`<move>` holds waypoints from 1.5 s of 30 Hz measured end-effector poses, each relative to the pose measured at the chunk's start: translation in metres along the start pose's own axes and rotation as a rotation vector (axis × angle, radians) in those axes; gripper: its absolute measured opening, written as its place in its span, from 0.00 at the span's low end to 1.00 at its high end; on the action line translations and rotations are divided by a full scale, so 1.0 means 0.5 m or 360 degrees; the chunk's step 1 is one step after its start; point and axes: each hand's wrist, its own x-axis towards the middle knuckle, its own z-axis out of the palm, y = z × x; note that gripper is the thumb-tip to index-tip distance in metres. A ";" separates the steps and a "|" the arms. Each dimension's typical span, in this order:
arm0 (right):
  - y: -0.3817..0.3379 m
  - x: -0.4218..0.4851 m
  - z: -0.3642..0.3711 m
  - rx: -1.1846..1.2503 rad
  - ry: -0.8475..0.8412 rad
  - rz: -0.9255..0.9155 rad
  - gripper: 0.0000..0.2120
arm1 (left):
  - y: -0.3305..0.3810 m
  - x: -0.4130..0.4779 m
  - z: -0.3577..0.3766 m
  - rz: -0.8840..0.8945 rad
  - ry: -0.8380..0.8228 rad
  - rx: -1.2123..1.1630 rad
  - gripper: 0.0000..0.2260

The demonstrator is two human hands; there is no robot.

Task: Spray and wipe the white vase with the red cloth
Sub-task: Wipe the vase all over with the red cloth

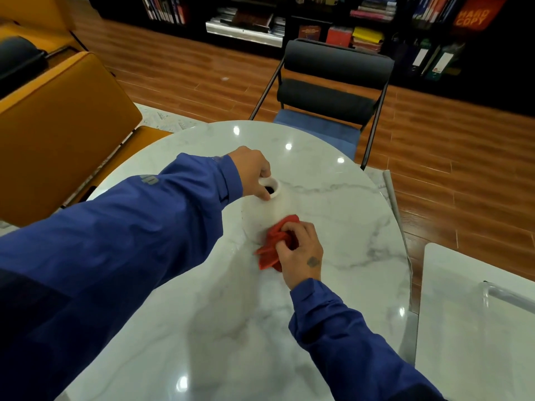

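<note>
- The white vase stands upright on the round marble table, nearer the far edge than the near one and roughly midway between the left and right edges.
- Its mouth faces up and shows only a dark hollow; whether anything is inside cannot be told.
- The vase's pale body blends with the marble, so its lower outline is hard to trace.
- The left hand comes in from the left and pinches the rim, thumb and fingers closed over the near-left lip of the mouth.
- The red cloth is bunched against the vase's lower right side, its loose folds trailing onto the tabletop toward the near edge.
- The right hand is clenched around the cloth, fingers curled into the folds, pressing it to the vase from the near-right.
- So the vase sits between the two hands: left on top at the rim, right low at the side.
- Both arms wear blue sleeves.
- Beyond the far edge of the table stands a black chair with a blue seat.
- Off the left edge is a mustard-yellow chair.
- A dark bookshelf filled with books and binders runs along the back wall.
- A second white surface lies just beside the table's right edge.
</note>
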 end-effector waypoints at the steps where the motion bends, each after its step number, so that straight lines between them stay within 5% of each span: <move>1: 0.012 -0.007 -0.001 -0.0020 -0.0049 0.0077 0.15 | 0.000 0.000 -0.001 0.0002 -0.0003 0.0005 0.23; 7: 0.042 0.041 -0.014 -0.0440 -0.0221 0.0286 0.07 | 0.001 0.002 -0.001 -0.0001 -0.0025 0.0029 0.23; 10: 0.035 0.092 -0.027 -0.0722 -0.0341 0.0416 0.12 | 0.001 0.001 0.001 -0.0005 -0.0025 0.0023 0.23; 16: -0.003 0.026 -0.002 0.0259 -0.0264 0.0935 0.09 | 0.001 0.003 -0.001 -0.0008 -0.0024 -0.0009 0.23; 19: -0.005 -0.024 0.012 0.0408 -0.0328 0.1016 0.10 | -0.001 0.003 -0.004 -0.0006 -0.0038 -0.0015 0.23; 26: -0.007 -0.061 0.031 -0.0167 -0.0603 0.0576 0.10 | 0.000 0.008 0.003 0.0006 -0.0039 0.0005 0.24; 30: -0.045 -0.073 0.070 0.0024 -0.0494 0.0719 0.13 | -0.002 0.010 -0.002 0.0006 -0.0045 0.0026 0.25; 33: -0.057 -0.069 0.085 -0.0003 -0.0307 0.0718 0.09 | -0.001 0.010 -0.009 0.0046 -0.0063 0.0073 0.23; 36: -0.069 -0.061 0.085 -0.0434 -0.0091 0.0442 0.10 | -0.002 0.009 -0.013 0.0099 -0.0089 0.0181 0.23; 41: -0.133 -0.059 0.092 0.0018 0.0169 0.0127 0.22 | -0.005 0.015 -0.024 0.0155 -0.0129 0.0230 0.26; 45: -0.148 -0.041 0.103 -0.0269 0.0482 -0.0146 0.13 | -0.010 0.020 -0.018 0.0226 -0.0089 0.0248 0.24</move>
